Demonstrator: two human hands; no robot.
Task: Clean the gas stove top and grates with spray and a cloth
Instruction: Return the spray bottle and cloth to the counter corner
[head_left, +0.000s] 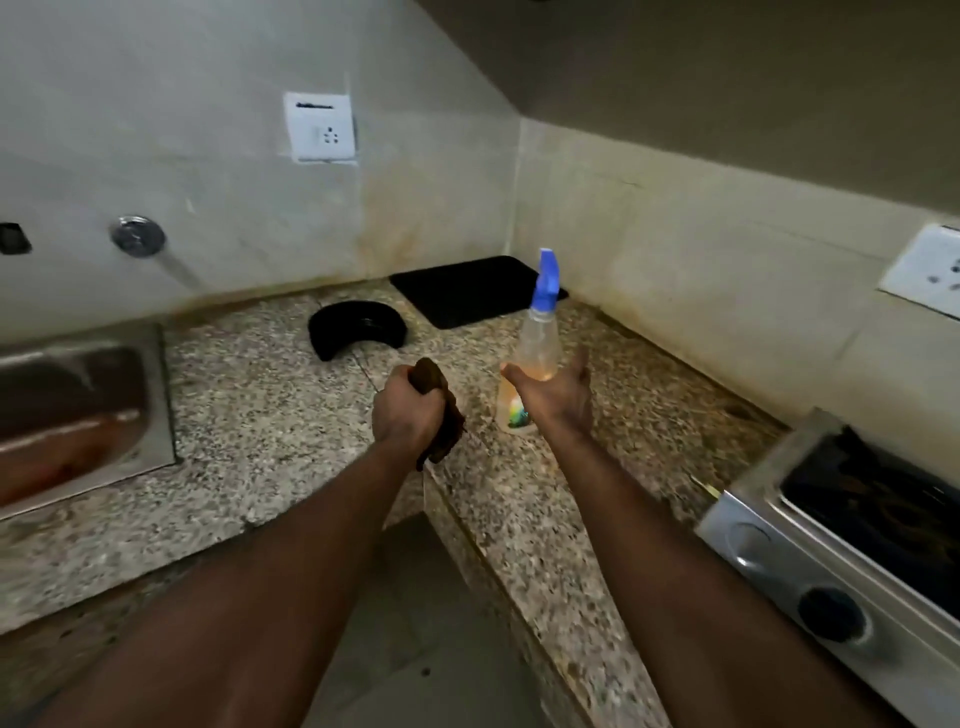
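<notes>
Between the two outstretched arms, over the inner corner of the speckled counter (249, 415), both hands are busy. The left hand (408, 410) is a tight fist around a brown cloth (441, 410), which sticks out above the knuckles and hangs down below the palm. The right hand (558, 395) is spread wide, thumb on one side and fingers on the other side of a spray bottle (537, 338); whether the palm already presses on the bottle I cannot tell. That bottle stands upright on the counter just right of the cloth, clear with a little orange liquid and a blue trigger head.

Well to the right of the right hand, at the frame's edge, sits the stove (831, 525), a steel body with a black knob (831, 616) on its front and a dark top.

Beyond the left hand lies a curved black dish (358, 330), and past the bottle a flat black mat (472, 291) fills the wall corner. Far left of the left hand is a steel sink (78, 415). A white socket (322, 130) hangs on the wall above.
</notes>
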